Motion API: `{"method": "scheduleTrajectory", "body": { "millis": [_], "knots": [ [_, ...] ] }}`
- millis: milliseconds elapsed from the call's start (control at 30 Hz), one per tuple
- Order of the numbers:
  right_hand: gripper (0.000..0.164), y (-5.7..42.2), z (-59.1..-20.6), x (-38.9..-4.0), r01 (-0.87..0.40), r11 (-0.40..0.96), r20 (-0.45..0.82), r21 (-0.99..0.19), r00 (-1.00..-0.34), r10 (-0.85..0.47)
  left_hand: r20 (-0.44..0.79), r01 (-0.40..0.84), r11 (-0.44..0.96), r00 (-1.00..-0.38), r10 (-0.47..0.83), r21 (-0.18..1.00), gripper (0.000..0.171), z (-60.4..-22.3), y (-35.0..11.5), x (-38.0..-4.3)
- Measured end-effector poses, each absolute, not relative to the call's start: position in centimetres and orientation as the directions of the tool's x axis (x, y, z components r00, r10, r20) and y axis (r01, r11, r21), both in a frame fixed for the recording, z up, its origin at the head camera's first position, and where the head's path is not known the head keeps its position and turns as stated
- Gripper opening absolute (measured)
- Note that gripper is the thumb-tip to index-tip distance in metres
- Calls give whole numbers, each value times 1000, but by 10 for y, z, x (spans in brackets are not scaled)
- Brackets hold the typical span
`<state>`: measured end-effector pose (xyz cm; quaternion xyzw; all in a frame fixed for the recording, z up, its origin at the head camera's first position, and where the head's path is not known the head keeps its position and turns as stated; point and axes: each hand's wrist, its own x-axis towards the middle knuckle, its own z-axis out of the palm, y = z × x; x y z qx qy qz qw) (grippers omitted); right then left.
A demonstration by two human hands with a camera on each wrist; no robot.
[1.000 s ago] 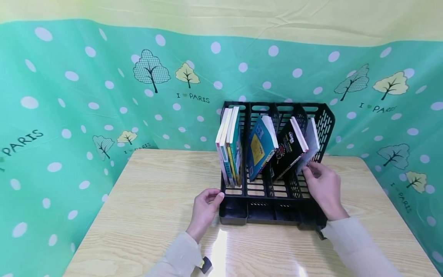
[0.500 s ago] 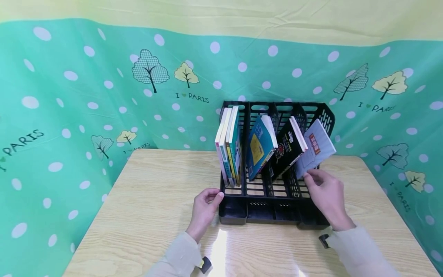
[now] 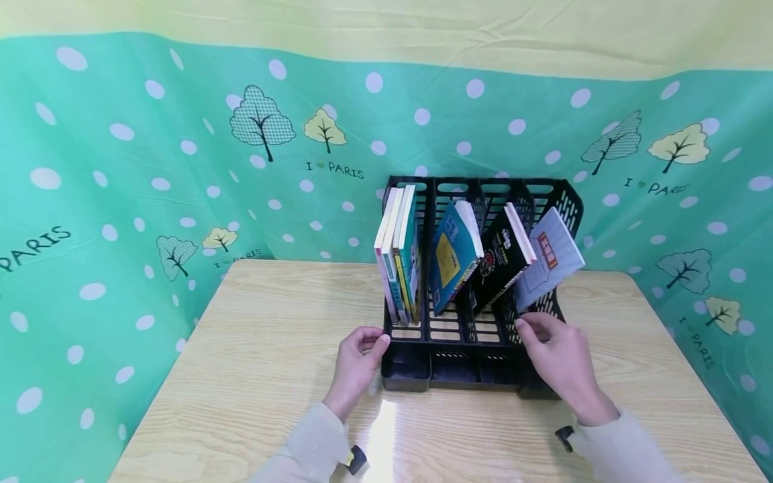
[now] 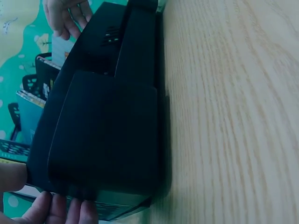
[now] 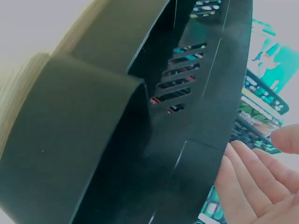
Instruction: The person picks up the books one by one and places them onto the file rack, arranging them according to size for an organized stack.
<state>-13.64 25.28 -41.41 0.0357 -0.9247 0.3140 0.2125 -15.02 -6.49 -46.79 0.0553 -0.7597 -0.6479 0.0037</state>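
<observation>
A black file rack (image 3: 471, 345) with upright dividers stands on the table and holds books. My left hand (image 3: 355, 362) grips its front left corner, thumb on one side and fingers on the other, as the left wrist view also shows. My right hand (image 3: 558, 352) is at the front of the rightmost compartment, just below a pale blue-grey book (image 3: 548, 258) that leans to the right. In the right wrist view its fingers (image 5: 252, 177) are extended beside the rack's edge, with the thumb apart and nothing held between them.
Several thin books (image 3: 398, 255) fill the left compartment. A blue book (image 3: 454, 255) and a black book (image 3: 501, 258) lean in the middle ones. Small trays (image 3: 407, 372) line the rack's front. A green dotted curtain (image 3: 181, 147) hangs behind the wooden table (image 3: 290, 308).
The pale book has tipped to the right, its cover turning into view. My right hand has let go of it and drawn down toward the rack's front. The left hand stays put.
</observation>
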Motion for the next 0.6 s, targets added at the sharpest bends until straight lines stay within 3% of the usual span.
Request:
{"method": "scheduleTrajectory", "body": {
  "millis": [433,600],
  "knots": [
    [14,233,-405,-119,-352,766,481,-538,-874,-63,-56,-57,204,-998,-9,977,26,-454,-77,-148],
    [18,227,-401,-114,-421,759,489,-497,-858,-156,65,78,330,-997,50,941,24,-444,-79,-142]
  ]
}}
